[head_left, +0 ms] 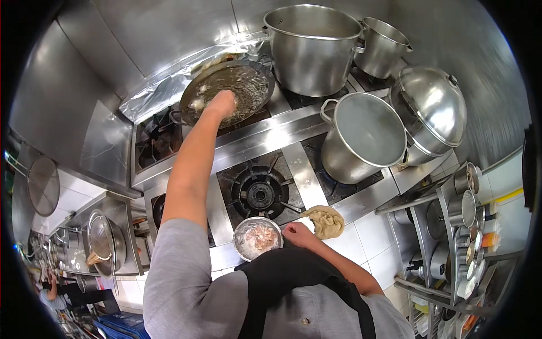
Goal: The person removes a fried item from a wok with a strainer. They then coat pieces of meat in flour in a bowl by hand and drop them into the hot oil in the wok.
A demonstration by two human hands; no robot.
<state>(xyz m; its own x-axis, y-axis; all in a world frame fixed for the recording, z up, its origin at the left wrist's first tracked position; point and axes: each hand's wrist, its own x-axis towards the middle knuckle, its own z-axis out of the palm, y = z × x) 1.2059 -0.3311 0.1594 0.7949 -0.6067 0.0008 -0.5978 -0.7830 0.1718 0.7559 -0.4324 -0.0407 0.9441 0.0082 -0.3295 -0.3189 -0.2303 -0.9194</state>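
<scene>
My left hand [222,104] reaches over a large dark wok [255,107] on the back burner, its fingers curled downward. Whatever it may hold is hidden. Bubbling oil and pale floury pieces [197,104] show in the wok. Close to my apron is a metal bowl [239,248] of pink, flour-coated pieces [262,237]. My right hand [301,235] is closed at the bowl's right rim and seems to grip it, though the fingertips are partly hidden. Just beyond this hand lie a crumpled tan cloth [327,221] and something white [307,224].
A tall stockpot [310,62], a smaller pot [379,50], a pot of cloudy liquid [370,130] and a domed-lid pot [437,104] crowd the right. An unlit burner [259,194] is in front. Shelving [432,294] stands at right; another person [68,296] is far left.
</scene>
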